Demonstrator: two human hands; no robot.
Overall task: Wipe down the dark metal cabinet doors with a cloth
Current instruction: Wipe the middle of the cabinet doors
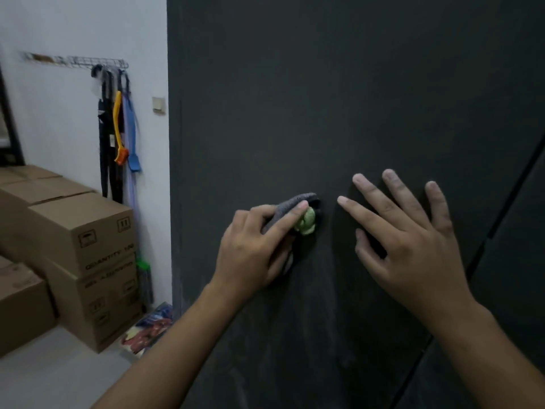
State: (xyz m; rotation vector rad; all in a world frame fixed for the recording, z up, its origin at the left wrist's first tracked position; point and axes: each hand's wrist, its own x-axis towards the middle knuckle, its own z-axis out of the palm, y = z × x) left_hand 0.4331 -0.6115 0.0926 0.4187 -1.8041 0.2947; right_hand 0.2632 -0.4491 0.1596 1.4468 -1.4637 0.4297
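Two bare hands work at a tall dark matte metal cabinet door (pixel 324 98) that fills most of the view. The left hand (pixel 253 249) grips a bunched grey cloth with a light green patch (pixel 298 203), its fingers curled over the wad and holding it against the door at about mid-height, left of centre. The right hand (pixel 413 240) is just beside it, holding nothing, with its fingers straight and spread toward the panel; whether the palm touches the metal cannot be told. Faint pale smears show on the door's lower part. A thin seam runs slantwise at the right, with a second dark door panel (pixel 516 261) beyond it.

To the left stands a white wall (pixel 73 25) bearing a small beige switch (pixel 158 105) and a wire rack (pixel 88 62). From the rack hang black straps, an orange long-handled brush (pixel 119 128) and a blue long-handled brush (pixel 131 137). Stacked brown cardboard boxes (pixel 79 231) sit below on the pale floor (pixel 44 379), near a colourful packet (pixel 150 329).
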